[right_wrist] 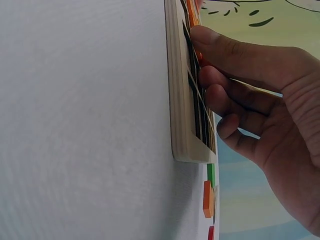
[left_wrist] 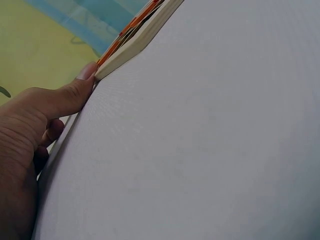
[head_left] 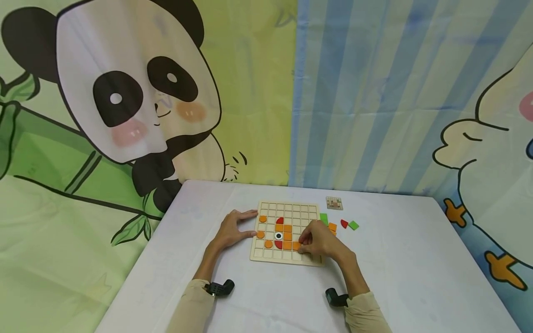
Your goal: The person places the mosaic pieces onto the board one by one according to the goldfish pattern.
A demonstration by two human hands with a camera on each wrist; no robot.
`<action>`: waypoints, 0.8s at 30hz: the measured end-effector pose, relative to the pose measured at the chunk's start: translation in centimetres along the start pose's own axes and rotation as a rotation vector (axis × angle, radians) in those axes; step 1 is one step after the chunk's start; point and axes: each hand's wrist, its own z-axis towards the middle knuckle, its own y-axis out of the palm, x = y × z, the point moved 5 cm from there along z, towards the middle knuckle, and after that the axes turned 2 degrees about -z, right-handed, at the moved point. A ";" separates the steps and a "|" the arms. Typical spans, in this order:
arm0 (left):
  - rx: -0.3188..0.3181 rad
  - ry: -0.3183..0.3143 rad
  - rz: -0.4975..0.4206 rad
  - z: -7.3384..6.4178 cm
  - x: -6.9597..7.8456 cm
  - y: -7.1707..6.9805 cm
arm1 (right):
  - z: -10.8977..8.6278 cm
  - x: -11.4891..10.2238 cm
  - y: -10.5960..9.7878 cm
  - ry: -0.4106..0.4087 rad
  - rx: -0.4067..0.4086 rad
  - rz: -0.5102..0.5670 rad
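Note:
A wooden grid board (head_left: 287, 257) lies on the table with colored pieces in its cells. My left hand (head_left: 232, 230) rests at the board's left edge, its thumb and fingers spread along the side; in the left wrist view the thumb (left_wrist: 77, 95) touches the board's corner region. My right hand (head_left: 324, 240) reaches over the board's right part and pinches an orange square tile (head_left: 296, 246) in the lower rows. Left of that tile are more orange squares (head_left: 288, 236), two red quarter-circles (head_left: 280, 220), a black-and-white eye piece (head_left: 278, 236) and three orange discs (head_left: 263, 219).
Right of the board lie green tiles (head_left: 353, 225), a red quarter-circle (head_left: 344, 224) and orange squares (head_left: 332, 227), partly behind my right hand. A small pattern card (head_left: 334, 203) lies near the table's back edge. Printed cloth hangs behind the white table (head_left: 416, 259).

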 end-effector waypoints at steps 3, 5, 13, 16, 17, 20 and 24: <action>-0.003 -0.001 0.010 0.0 0.0 0.1 | -0.1 0.2 0.0 0.001 -0.002 0.008; -0.001 -0.001 0.012 0.0 0.0 0.1 | -0.2 0.3 -0.2 0.001 0.003 0.013; 0.010 0.003 0.008 -0.1 0.0 0.0 | -0.8 1.4 -1.8 -0.006 0.061 0.010; 0.013 0.006 0.007 -0.1 0.0 0.0 | -1.1 2.3 -2.6 0.027 0.087 0.000; 0.013 0.008 0.007 -0.1 -0.1 0.1 | -1.3 2.6 -2.9 0.044 0.098 -0.004; 0.013 0.010 0.012 -0.1 -0.1 0.1 | -1.8 3.6 -3.8 0.062 0.141 -0.042; 0.010 0.008 0.014 0.0 -0.3 0.1 | -2.5 4.8 -4.8 0.094 0.204 -0.077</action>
